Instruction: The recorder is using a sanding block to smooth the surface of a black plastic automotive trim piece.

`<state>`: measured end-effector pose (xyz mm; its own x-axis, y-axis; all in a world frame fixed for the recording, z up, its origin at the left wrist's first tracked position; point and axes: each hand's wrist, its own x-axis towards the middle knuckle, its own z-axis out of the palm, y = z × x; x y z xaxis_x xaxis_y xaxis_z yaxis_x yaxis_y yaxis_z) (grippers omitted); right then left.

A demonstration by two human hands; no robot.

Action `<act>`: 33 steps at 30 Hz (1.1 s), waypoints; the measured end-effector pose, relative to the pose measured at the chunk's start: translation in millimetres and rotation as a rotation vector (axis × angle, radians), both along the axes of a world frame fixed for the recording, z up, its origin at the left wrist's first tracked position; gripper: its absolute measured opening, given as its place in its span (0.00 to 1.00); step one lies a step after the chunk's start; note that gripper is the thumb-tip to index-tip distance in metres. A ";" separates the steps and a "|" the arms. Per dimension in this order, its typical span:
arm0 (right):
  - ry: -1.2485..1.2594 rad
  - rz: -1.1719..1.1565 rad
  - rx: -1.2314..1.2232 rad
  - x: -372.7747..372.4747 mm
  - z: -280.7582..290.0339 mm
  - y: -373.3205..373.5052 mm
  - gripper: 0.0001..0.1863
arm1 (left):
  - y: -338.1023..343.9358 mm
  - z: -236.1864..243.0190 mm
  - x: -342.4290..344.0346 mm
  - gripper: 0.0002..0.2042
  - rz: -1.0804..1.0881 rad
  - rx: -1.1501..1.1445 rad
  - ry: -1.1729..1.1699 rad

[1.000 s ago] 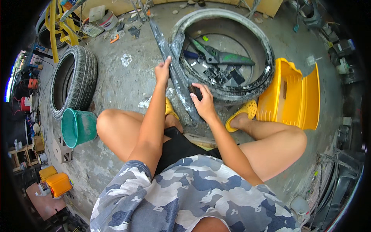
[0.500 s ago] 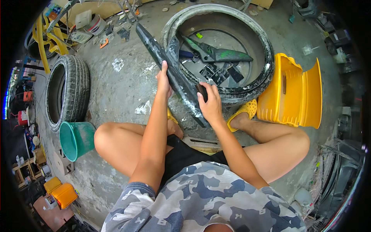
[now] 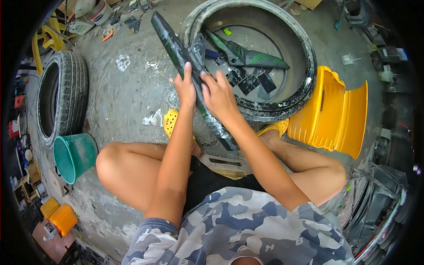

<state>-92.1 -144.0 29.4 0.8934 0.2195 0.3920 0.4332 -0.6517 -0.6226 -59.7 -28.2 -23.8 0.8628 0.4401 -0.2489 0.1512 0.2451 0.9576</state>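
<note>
A long dark plastic panel (image 3: 166,37), wet and streaked with whitish residue, slants from upper left down toward my lap. My left hand (image 3: 186,92) grips its left edge near the middle, thumb on top. Over the panel's middle, my right hand (image 3: 219,98) presses with bent fingers; whatever lies beneath them is hidden. Behind the panel, a tire (image 3: 302,95) lies on its side like a tub. Inside it rest a dark panel with green patches (image 3: 260,60) and several dark flat sheets (image 3: 266,83).
To the right stands a yellow plastic shell (image 3: 327,110). On the left are an upright tire (image 3: 76,92), a green bucket (image 3: 84,154) and an orange container (image 3: 64,219). A yellow clog (image 3: 170,123) is on my foot. Scraps lie at the upper left.
My right hand has slid up the panel, from its lower right edge to its middle, closer to my left hand. The whole view has shifted slightly.
</note>
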 end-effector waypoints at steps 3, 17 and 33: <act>0.048 -0.002 -0.010 8.2 6.0 6.7 0.18 | 2.3 -3.7 -2.5 0.23 0.002 -0.064 0.034; -0.083 0.057 -0.072 -21.8 -3.1 -5.6 0.22 | 8.3 1.6 -11.2 0.21 0.016 0.032 -0.003; 0.107 0.012 0.002 -39.9 -1.6 -11.1 0.16 | 6.4 3.1 -12.0 0.21 0.102 0.064 -0.036</act>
